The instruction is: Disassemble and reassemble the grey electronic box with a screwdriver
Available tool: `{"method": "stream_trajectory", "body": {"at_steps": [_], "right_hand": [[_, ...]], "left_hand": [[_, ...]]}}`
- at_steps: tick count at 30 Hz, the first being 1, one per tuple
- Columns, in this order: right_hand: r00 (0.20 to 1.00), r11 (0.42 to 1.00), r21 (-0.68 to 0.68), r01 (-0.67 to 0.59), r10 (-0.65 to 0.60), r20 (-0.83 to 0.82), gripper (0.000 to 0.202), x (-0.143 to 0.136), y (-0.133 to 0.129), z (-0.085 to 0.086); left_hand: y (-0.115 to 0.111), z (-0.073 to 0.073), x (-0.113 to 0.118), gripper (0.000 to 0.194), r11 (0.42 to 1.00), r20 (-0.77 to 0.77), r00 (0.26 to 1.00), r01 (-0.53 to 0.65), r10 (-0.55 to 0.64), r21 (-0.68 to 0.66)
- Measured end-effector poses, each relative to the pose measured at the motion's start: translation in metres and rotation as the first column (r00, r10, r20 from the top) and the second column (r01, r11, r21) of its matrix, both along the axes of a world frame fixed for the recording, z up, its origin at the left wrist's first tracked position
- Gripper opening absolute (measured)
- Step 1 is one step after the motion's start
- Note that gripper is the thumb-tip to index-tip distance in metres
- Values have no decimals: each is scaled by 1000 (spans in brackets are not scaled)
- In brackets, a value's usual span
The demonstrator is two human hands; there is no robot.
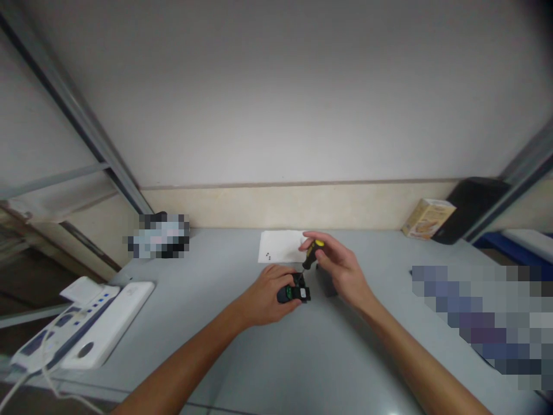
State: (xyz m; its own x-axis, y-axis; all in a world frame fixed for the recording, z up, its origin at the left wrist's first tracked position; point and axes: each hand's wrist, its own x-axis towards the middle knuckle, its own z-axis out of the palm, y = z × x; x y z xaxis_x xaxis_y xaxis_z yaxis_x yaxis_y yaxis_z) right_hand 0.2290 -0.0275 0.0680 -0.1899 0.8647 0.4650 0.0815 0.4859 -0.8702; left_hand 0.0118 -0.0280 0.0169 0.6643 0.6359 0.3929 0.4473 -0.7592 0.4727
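Near the middle of the grey table, my left hand grips a small black device with a bit of green circuit board showing. My right hand holds a black and yellow screwdriver, tilted, its shaft pointing down at the device's upper part. Whether the tip sits in a screw is too small to tell. Behind my hands lies a white sheet with several tiny dark pieces on it. A dark object rests on the table beside the device, partly hidden by my right hand.
A white power strip and a long white box lie at the left with cables. At the back right stand a yellow carton and a black object. Blurred items lie at the back left and far right. A wall borders the table's back.
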Motion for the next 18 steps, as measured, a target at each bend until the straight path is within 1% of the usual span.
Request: {"method": "stream_trajectory", "body": {"at_steps": [2, 6, 8, 10, 12, 14, 16, 17, 18], "right_hand": [[1000, 1000, 14, -27, 26, 11, 26, 0, -1, 2], [996, 993, 115, 35, -44, 79, 13, -4, -5, 7], [993, 994, 109, 21, -34, 114, 16, -6, -9, 9], [991, 996, 80, -28, 18, 131, 25, -8, -13, 12], [990, 995, 77, -58, 48, 134, 26, -10, -16, 14], [992, 993, 116, -21, 6, 126, 16, -12, -16, 15], [991, 987, 150, 53, -71, 114, 9, -12, -15, 15], [990, 986, 146, 73, -90, 108, 8, -11, -14, 14], [991, 990, 125, 69, -82, 103, 11, -10, -12, 13]], "left_hand": [[0, -1, 0, 20, 1000, 4, 1000, -5, 5, 8], [0, -6, 1, 24, 999, 22, 999, -27, 26, 31], [1, -9, 1, 24, 999, 39, 999, -28, 26, 32], [1, -10, 1, 23, 999, 47, 999, -24, 22, 23], [1, -11, 2, 23, 1000, 50, 998, -25, 24, 12], [2, -10, 2, 23, 999, 50, 998, -32, 32, 5], [1, -8, 2, 23, 999, 48, 998, -34, 34, 5], [1, -7, 2, 22, 999, 45, 998, -32, 32, 6], [1, -6, 2, 22, 1000, 42, 999, -29, 29, 7]]}}
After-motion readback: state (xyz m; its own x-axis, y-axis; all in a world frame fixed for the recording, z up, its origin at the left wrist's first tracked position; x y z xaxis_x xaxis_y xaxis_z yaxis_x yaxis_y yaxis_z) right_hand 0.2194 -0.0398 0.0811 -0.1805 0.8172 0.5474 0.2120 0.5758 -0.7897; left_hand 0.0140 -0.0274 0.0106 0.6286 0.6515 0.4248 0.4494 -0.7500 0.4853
